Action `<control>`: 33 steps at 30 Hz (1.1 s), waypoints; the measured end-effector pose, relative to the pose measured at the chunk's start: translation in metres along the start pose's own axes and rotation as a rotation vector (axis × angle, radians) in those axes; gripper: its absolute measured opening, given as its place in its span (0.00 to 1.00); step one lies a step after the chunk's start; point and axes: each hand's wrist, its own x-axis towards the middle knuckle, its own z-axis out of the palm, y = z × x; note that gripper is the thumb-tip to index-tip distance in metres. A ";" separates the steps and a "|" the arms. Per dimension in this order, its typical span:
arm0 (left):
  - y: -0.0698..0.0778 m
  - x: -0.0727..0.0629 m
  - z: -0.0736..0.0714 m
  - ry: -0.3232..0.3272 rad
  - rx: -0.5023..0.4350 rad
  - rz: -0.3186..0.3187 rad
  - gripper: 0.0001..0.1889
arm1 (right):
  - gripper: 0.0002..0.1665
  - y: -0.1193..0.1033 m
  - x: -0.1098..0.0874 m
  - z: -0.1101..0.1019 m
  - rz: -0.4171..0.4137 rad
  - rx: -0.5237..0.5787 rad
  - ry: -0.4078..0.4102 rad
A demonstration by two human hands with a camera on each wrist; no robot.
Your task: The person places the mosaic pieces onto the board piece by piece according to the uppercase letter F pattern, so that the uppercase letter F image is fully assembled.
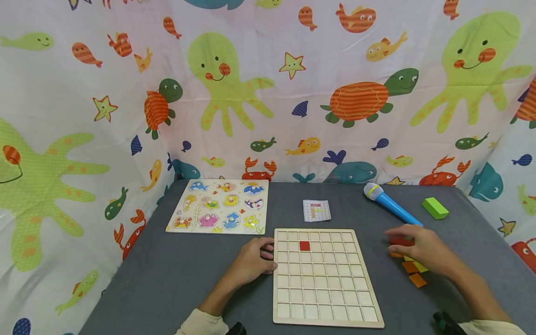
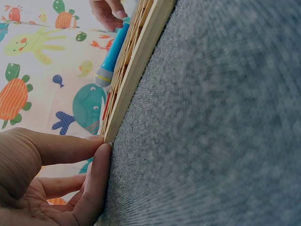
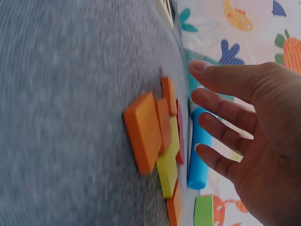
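Observation:
A pale wooden grid board lies on the table, with one red tile in its second row. At its left edge is my left hand; in the left wrist view, thumb and forefinger pinch the board's rim. My right hand hovers over a small heap of tiles right of the board, its fingers loosely bent and holding nothing. The heap has several orange tiles, yellow tiles and a red tile, partly hidden from the head camera by the hand.
Behind the board lies a pattern card with a coloured grid figure. A sea-animal peg puzzle is at the back left. A blue toy microphone and a green block lie at the back right. A printed curtain surrounds the table.

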 end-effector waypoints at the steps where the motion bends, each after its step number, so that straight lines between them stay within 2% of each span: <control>1: 0.000 0.000 0.000 0.000 0.000 -0.001 0.33 | 0.26 0.003 0.000 -0.001 0.013 0.003 -0.006; 5: -0.001 0.000 0.000 0.001 0.002 -0.002 0.33 | 0.27 0.013 -0.001 -0.004 0.045 0.011 -0.028; 15: -0.001 0.000 0.001 0.004 -0.008 -0.004 0.34 | 0.24 0.031 0.002 -0.005 0.036 -0.026 -0.020; 33: 0.000 0.000 0.000 0.000 -0.026 -0.011 0.34 | 0.20 0.034 0.013 -0.006 -0.004 -0.077 -0.032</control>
